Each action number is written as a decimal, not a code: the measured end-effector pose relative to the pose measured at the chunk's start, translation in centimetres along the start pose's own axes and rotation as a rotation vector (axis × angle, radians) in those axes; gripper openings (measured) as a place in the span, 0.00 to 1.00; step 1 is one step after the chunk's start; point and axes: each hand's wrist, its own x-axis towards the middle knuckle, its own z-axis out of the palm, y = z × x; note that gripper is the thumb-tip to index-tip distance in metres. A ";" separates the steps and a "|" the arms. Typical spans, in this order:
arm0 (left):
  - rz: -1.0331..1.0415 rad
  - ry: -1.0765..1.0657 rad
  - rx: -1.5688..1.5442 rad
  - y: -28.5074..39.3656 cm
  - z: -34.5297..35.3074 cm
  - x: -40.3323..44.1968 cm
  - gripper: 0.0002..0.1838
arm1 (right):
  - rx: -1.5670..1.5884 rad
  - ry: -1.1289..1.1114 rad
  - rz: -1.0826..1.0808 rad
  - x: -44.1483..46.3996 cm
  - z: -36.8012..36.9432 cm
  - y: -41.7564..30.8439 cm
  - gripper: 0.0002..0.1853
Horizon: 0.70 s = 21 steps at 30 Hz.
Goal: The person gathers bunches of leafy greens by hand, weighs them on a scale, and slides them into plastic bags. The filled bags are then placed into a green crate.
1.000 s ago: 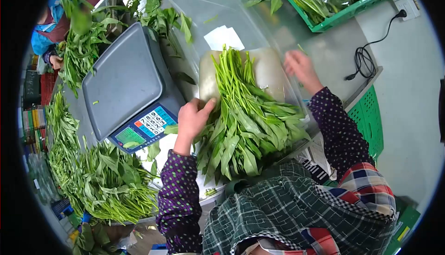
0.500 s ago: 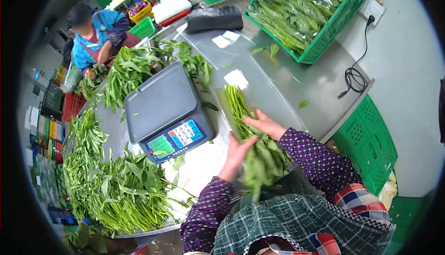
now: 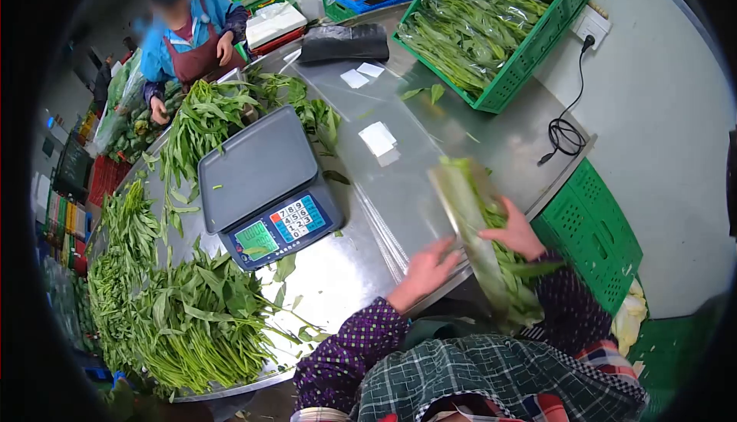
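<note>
A bundle of leafy greens lies slanted in a clear plastic bag (image 3: 477, 241), pale stem ends upward and leaves toward my apron; motion blurs its upper part. My right hand (image 3: 516, 230) grips the bag's right side, thumb across the top. To the left of the bag, my left hand (image 3: 430, 271) is open with fingers apart, its tips close to the bag's edge; whether they touch it I cannot make out. Left of both hands stands a digital scale (image 3: 261, 168), a scrap of leaf on its plate.
Loose greens (image 3: 199, 314) are heaped at the table's left, more (image 3: 203, 119) behind the scale. A green crate (image 3: 499, 88) of bagged greens stands at the back right. Flat plastic bags (image 3: 376, 222) and white labels (image 3: 378, 139) lie mid-table. A co-worker (image 3: 188, 42) stands across the table.
The bundle has moved right, toward the table edge, and now shows inside the clear bag. My right hand moved with it; my left hand has come off the leaves. The co-worker stands more upright.
</note>
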 end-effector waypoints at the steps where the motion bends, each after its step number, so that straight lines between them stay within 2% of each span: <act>1: 0.105 0.233 0.324 -1.4 -0.2 0.4 0.36 | -0.067 0.112 0.034 -1.5 -0.7 2.6 0.50; 2: 0.124 0.259 0.508 -3.2 -1.1 1.1 0.37 | -0.069 0.113 0.043 -2.8 -1.3 3.8 0.50; 3: 0.152 0.279 0.693 -5.2 -2.3 1.8 0.38 | 0.099 0.177 0.107 -4.3 -1.6 5.0 0.49; 4: 0.073 0.175 0.750 -6.7 -3.4 2.3 0.40 | 0.267 0.241 0.179 -5.4 -2.2 5.7 0.48; 5: 0.120 0.240 0.818 -8.6 -4.3 2.9 0.40 | 0.184 0.285 0.170 -6.5 -2.7 5.2 0.47; 8: 0.005 0.300 1.028 -8.1 -6.4 4.1 0.35 | 0.032 0.330 0.144 -8.8 -2.1 4.4 0.47; 9: 0.015 0.280 1.033 -8.2 -5.9 4.4 0.35 | -0.117 0.295 0.176 -9.2 -1.8 4.5 0.52; 11: 0.383 0.292 0.839 -8.5 -4.4 5.6 0.22 | -0.196 0.279 0.111 -9.1 -1.1 4.1 0.51; 12: 0.412 0.255 0.787 -7.9 -3.5 5.8 0.11 | -0.284 0.253 0.035 -9.0 -0.8 3.6 0.51; 15: 0.424 0.282 0.827 -8.1 -3.4 7.2 0.09 | -0.225 0.122 0.060 -8.1 -0.6 3.0 0.52; 17: 0.221 0.195 0.772 -7.0 -4.7 8.2 0.08 | -0.256 0.021 0.051 -7.4 -0.3 3.1 0.53; 18: 0.222 0.205 0.778 -6.5 -4.9 8.2 0.08 | -0.257 0.024 0.040 -7.3 -0.2 3.0 0.53; 20: 0.057 0.272 0.474 -5.5 -5.3 8.4 0.06 | -0.399 -0.005 -0.046 -7.3 0.4 2.6 0.54; 21: -0.018 0.390 0.258 -5.2 -5.7 8.6 0.05 | -0.433 -0.048 -0.028 -7.3 0.7 1.8 0.54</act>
